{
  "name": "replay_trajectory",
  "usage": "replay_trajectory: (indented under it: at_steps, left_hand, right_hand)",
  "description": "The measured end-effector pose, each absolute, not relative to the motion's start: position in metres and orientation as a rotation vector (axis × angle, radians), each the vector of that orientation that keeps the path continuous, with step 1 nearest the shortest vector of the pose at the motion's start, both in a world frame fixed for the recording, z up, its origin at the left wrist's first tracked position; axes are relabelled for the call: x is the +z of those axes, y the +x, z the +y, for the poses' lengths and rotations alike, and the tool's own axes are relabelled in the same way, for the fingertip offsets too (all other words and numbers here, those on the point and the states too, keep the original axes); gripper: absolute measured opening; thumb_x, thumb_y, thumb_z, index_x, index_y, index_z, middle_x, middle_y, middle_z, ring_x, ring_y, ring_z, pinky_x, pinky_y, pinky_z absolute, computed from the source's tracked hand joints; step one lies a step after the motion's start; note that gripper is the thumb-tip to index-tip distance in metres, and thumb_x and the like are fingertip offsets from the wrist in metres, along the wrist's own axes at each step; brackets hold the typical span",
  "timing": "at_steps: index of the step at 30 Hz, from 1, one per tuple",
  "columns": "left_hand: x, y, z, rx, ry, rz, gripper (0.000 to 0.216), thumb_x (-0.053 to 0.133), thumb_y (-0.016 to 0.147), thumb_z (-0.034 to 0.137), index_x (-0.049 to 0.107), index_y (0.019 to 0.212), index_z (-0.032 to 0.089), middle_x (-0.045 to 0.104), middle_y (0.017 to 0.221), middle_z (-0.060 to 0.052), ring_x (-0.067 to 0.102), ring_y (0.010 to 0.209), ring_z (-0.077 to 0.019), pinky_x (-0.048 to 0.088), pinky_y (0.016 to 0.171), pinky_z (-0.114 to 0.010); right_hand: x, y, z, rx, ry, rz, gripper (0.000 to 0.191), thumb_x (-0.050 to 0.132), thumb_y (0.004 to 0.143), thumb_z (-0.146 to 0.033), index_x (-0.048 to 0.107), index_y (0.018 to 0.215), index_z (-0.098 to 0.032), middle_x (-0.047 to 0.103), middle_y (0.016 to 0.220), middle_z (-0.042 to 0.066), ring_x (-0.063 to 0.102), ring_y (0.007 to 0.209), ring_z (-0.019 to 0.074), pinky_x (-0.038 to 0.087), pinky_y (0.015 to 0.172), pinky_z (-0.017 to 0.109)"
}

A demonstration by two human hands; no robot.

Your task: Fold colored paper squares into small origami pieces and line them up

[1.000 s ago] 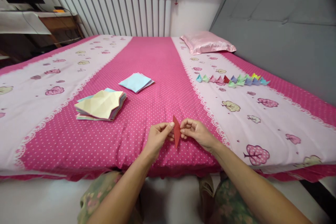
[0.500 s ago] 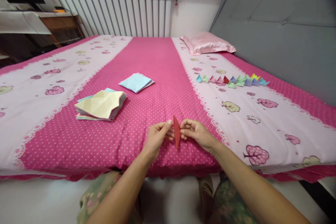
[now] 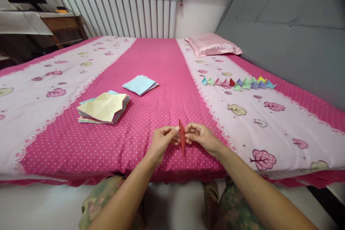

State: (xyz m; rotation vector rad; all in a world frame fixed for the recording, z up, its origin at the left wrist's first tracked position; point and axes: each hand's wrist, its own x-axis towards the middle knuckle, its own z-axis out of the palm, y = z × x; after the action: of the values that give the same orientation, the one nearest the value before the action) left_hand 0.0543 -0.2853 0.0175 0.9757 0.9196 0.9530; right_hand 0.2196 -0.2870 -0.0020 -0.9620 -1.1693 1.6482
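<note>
A narrow, pointed fold of red paper [image 3: 182, 137] stands on edge between my two hands, just above the pink dotted bedspread [image 3: 151, 90] near the bed's front edge. My left hand [image 3: 162, 141] pinches its left side with thumb and forefinger. From the other side, my right hand [image 3: 201, 136] pinches it the same way. Both hands are closed on the paper.
A stack of creased coloured paper sheets [image 3: 104, 108] lies to the left, with a smaller pale blue stack [image 3: 140, 84] behind it. A row of several small folded paper shapes [image 3: 238, 83] sits to the right. A pink pillow [image 3: 212, 44], grey headboard [image 3: 291, 32] and white radiator [image 3: 118, 12] lie beyond.
The red paper has narrowed a little as my fingers press its sides together; both hands stay in nearly the same place.
</note>
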Motion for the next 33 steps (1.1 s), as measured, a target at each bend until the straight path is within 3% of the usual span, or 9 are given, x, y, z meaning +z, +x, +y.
replay_trajectory:
  at_steps: [33]
  left_hand:
    - [0.0170, 0.0550, -0.2846, 0.978, 0.945, 0.958, 0.015, 0.065, 0.066, 0.024, 0.067, 0.073, 0.011, 0.066, 0.062, -0.004, 0.058, 0.051, -0.0094, 0.043, 0.053, -0.019]
  right_hand:
    - [-0.0057, 0.2192, -0.2863, 1.638, -0.967, -1.172, 0.020, 0.071, 0.067, -0.022, 0.056, 0.078, -0.016, 0.060, 0.065, -0.003, 0.055, 0.056, 0.0064, 0.041, 0.055, 0.020]
